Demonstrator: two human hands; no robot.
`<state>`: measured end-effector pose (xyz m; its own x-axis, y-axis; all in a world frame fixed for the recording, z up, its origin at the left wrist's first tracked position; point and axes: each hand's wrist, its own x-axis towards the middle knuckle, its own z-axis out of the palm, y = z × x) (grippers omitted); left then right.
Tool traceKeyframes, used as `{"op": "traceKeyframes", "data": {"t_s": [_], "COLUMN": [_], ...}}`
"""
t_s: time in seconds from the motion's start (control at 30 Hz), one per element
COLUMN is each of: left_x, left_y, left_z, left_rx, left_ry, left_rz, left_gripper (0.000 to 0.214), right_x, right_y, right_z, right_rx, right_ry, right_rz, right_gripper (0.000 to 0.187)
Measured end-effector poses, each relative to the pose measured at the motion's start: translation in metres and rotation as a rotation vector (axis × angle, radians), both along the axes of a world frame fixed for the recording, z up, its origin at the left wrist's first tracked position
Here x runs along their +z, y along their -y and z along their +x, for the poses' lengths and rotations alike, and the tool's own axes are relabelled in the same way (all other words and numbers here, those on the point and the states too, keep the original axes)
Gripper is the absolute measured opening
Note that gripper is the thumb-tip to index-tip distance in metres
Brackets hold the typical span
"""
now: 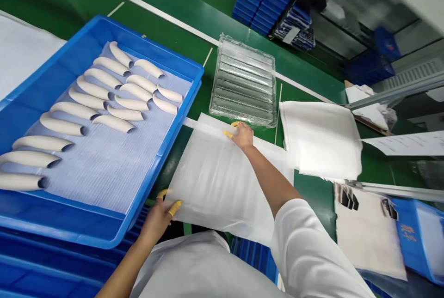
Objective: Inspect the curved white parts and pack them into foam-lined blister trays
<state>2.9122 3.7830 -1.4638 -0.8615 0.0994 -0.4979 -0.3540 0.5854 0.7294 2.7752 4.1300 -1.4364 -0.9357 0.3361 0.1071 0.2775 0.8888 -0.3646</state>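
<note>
A thin, translucent white sheet (222, 173), which looks like packing foam, lies before me; faint parallel bands show through it. My left hand (156, 219) grips the sheet's near left corner, its thumb on top and yellow covers on the fingertips. At the far edge, my right hand (243, 135) pinches the same sheet, also with yellow fingertip covers. Just beyond it sits a clear plastic tray (244, 81) with long parallel grooves. To the left, a blue bin (166, 155) holds several cream-coloured curved pieces (113, 123) on a pale ribbed liner.
A stack of white sheets (321, 138) lies to the right on the green table (312, 201). Farther right are a pale cloth with dark pieces (369, 233) and another blue bin (407, 231). Stacked blue boxes (248, 0) stand behind. A metal rail (398, 191) crosses the right side.
</note>
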Motion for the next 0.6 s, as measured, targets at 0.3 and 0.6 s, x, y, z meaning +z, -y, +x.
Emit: {"op": "traceKeyframes", "data": {"t_s": [0.3,0.6], "left_x": [0.022,0.0], "left_y": [0.024,-0.04], "left_z": [0.028,-0.017], "left_rx": [-0.441,-0.988], "left_ry": [-0.656,-0.929], "left_rz": [-0.75,-0.684], "left_gripper": [0.054,0.037], "right_x": [0.024,0.006], "right_y": [0.018,0.098], "right_z": [0.019,0.0], "right_rx": [0.091,0.517], "right_ry": [-0.064,0.251], "right_rz": [0.096,0.134], "right_gripper": [0.063,0.062]}}
